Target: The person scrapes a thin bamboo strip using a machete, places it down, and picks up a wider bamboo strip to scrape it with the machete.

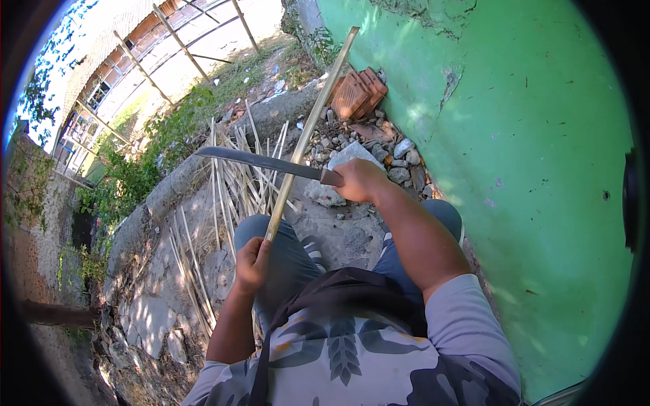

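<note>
My left hand (252, 264) is closed round the lower end of a long, pale bamboo strip (313, 122), which slants up and away to the right. In my right hand (359, 181) is the handle of a machete (261, 161). Its dark, long blade points left and crosses the strip about midway along, near the handle end of the blade. Whether the edge bites into the strip, I cannot tell. A loose heap of thin split bamboo strips (229, 177) lies on the ground beyond my left knee, and more narrow strips (191, 271) lie beside my left forearm.
A green wall (535, 169) rises close on my right. Ahead are grey rubble stones (399, 162), a pale stone block (355, 155) and stacked orange clay tiles (355, 95). A low concrete edge (177, 186) runs along the left, with green plants (135, 169) behind it.
</note>
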`<state>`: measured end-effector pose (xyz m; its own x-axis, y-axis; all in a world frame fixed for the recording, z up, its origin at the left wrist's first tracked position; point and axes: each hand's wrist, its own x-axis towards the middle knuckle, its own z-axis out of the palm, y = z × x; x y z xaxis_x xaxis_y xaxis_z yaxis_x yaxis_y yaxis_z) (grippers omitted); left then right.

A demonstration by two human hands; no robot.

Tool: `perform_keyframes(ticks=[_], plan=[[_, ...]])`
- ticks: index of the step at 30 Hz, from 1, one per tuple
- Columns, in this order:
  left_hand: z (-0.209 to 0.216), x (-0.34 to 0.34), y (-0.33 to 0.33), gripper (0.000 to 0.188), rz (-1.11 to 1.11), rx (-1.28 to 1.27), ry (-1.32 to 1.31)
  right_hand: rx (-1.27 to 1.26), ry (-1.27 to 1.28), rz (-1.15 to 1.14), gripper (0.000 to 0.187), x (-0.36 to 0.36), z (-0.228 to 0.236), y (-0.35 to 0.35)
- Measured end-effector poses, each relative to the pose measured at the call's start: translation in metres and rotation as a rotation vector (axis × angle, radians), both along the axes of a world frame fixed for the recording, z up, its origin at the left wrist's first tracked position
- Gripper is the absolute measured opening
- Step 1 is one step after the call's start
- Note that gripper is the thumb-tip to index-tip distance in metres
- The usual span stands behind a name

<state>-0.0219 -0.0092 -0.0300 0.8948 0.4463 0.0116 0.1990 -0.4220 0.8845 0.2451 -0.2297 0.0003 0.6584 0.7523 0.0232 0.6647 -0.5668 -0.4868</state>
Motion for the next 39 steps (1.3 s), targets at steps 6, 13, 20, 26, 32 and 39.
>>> perform_keyframes(ticks=[6,13,20,26,32,39], plan=[[0.003,0.001,-0.002,0.026,0.045,-0.042,0.029,-0.047,-0.092,0.197,0.018,-0.018,-0.002,0.01],[0.003,0.002,-0.002,0.026,0.043,-0.039,0.086,-0.095,0.061,-0.009,0.017,0.002,-0.004,0.002],[0.0,0.001,0.001,0.027,0.058,-0.024,0.069,-0.031,0.032,0.003,0.019,-0.003,-0.007,0.007],[-0.002,0.001,0.002,0.026,0.039,0.038,0.069,-0.155,-0.045,0.111,0.019,-0.007,0.009,0.005],[0.001,0.006,-0.001,0.026,0.014,0.06,0.093,0.031,0.001,-0.164,0.016,0.012,-0.016,-0.003],[0.003,0.002,-0.001,0.027,0.035,0.093,0.09,-0.131,-0.035,0.072,0.015,-0.02,0.015,0.006]])
